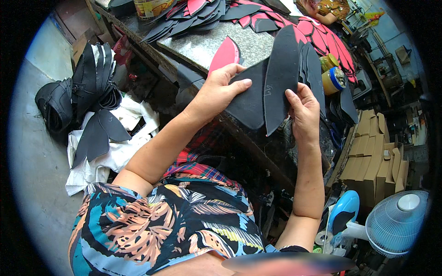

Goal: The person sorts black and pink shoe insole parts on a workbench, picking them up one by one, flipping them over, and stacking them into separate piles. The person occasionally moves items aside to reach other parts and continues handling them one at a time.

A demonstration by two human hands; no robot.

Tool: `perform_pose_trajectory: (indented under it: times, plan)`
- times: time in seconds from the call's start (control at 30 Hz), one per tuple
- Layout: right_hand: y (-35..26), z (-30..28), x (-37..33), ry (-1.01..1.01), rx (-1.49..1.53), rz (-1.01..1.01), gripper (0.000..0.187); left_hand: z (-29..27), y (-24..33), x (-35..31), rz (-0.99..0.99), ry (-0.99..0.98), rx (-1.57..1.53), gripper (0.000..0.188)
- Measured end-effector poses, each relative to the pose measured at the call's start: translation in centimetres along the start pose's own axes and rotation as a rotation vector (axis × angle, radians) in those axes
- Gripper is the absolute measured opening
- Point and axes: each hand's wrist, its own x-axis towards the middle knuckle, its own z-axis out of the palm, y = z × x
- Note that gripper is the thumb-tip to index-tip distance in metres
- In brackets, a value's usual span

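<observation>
Over the edge of the worktable, I hold two black leather-like shoe-upper pieces edge to edge. My left hand (220, 89) is closed on the wider left piece (251, 99), thumb on top. My right hand (305, 108) pinches the long, pointed right piece (282, 69) between thumb and fingers. Their edges meet or overlap along a line; I cannot tell whether they are stuck together. A pink-faced piece (225, 53) with a dark edge shows just beyond my left hand. Behind the right piece stands a stack of black pieces (311, 69).
Pink-faced pieces (317, 34) and black ones (198, 20) overlap on the worktable (193, 48). Two jars (332, 80) stand at right. Bundled black uppers (80, 87) lie on white cloth (133, 117) at left. Cardboard boxes (368, 158) and a fan (398, 223) are at right; another person (329, 11) sits beyond.
</observation>
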Motion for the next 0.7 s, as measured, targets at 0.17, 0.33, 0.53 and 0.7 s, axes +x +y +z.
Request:
perform_pose_trajectory:
  times: [0.17, 0.33, 0.53, 0.7]
  plan:
    - [-1.3, -1.6, 0.3, 0.251, -0.019, -0.159, 0.022, -1.8, 0.0, -0.1, 0.049, 0.082, -0.138, 0.024]
    - [-2.6, -3.4, 0.6, 0.329, 0.066, -0.275, 0.019, -2.5, 0.0, -0.2, -0.026, 0.089, -0.128, 0.029]
    - [-2.2, -3.6, 0.8, 0.402, 0.049, -0.315, 0.021, -0.5, -1.3, -0.4, -0.010, -0.005, -0.065, 0.033]
    - [-4.1, -5.3, 0.2, 0.439, 0.091, -0.505, 0.028, -0.9, -0.5, -0.6, 0.005, -0.003, -0.063, 0.034]
